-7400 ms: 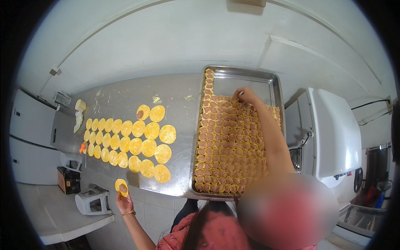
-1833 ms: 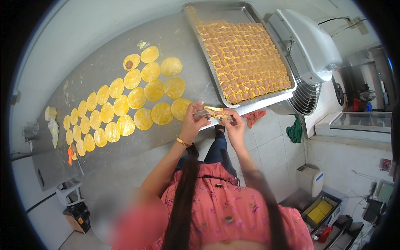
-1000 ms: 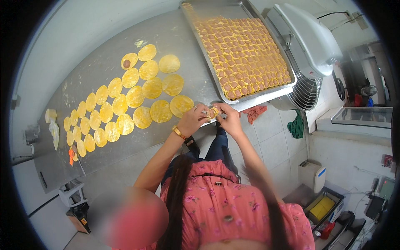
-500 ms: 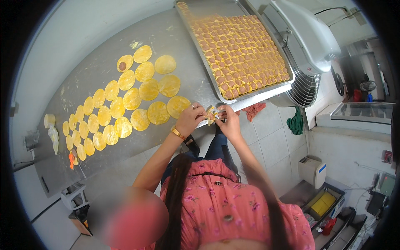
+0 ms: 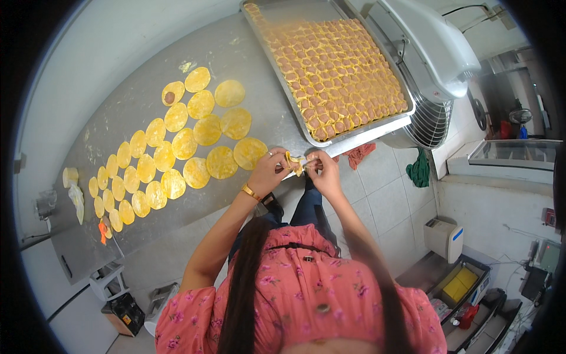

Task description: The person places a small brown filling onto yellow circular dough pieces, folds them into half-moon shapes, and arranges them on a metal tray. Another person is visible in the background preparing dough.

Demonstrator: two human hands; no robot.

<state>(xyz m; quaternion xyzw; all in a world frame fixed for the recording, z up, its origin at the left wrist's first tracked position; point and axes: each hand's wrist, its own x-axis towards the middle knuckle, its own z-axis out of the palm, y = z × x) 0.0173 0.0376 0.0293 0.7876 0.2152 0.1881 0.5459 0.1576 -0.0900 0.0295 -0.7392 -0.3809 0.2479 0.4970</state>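
At the near edge of the steel table, my left hand (image 5: pixel 270 170) pinches a small half-folded dumpling (image 5: pixel 293 160), a yellow dough wrapper with filling. My right hand (image 5: pixel 323 171) meets it from the other side, fingertips closed on its edge. Left of my hands lie rows of flat round yellow dough wrappers (image 5: pixel 221 162); the closest is almost at my left fingers. One far wrapper bears a lump of meat filling (image 5: pixel 170 97). Beyond my right hand stands a large metal tray (image 5: pixel 322 143), packed with rows of open-topped filled dumplings (image 5: pixel 339 76).
A white mixer (image 5: pixel 433 47) with a wire guard stands right of the tray. At the table's far left are a piping bag (image 5: pixel 76 202) and an orange-handled tool (image 5: pixel 103 230). Red cloth (image 5: pixel 361 154) and green cloth (image 5: pixel 418 169) hang beyond the tray's near corner.
My fingers have shifted slightly around the dumpling, and its wrapper edge now stands up more on the left. A blurred shape at the lower left has left the view. Tray and wrappers stay put.
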